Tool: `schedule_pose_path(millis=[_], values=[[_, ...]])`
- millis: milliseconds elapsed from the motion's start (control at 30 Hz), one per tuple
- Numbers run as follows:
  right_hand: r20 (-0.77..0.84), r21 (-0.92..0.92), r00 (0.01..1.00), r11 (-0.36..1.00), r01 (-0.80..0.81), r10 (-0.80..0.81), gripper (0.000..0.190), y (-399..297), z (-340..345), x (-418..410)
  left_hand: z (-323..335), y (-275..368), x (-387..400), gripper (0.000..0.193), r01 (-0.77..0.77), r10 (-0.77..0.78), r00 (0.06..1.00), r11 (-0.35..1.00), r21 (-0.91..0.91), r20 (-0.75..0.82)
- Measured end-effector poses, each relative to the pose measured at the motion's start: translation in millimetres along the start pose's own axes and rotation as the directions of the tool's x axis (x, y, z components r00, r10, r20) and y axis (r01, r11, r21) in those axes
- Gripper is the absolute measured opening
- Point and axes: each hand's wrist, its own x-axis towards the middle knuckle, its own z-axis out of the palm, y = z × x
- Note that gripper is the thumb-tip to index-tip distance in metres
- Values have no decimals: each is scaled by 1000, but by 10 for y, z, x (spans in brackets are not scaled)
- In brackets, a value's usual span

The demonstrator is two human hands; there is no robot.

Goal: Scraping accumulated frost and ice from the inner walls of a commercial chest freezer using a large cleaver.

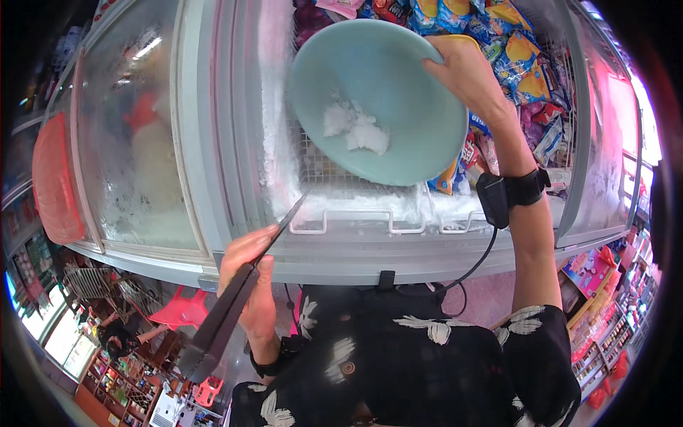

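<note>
My left hand is closed around a dark knife-like tool. Its thin pointed end reaches up to the frosted front left corner of an open chest freezer. My right hand grips the rim of a pale green bowl, tilted over the freezer's wire basket. Several white clumps of frost lie inside the bowl. Thick frost coats the freezer's left inner wall and front edge.
Packaged ice creams fill the basket behind and right of the bowl. White wire handles hook over the front edge. A sliding glass lid covers the left side. A person and a pink chair are at the lower left.
</note>
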Motion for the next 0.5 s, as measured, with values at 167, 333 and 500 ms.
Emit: schedule_pose_path(millis=[167,333,500], values=[[-64,-120,996,990,-73,66,29,108,116,-73,17,35,11,17,2,-3,998,1000,21,59],[-115,-26,987,993,-113,109,34,134,73,-88,44,18,-22,16,-11,11,998,1000,-10,63],[-82,89,962,963,-254,261,37,314,-159,-298,-27,40,-103,15,-49,49,999,997,-57,0]])
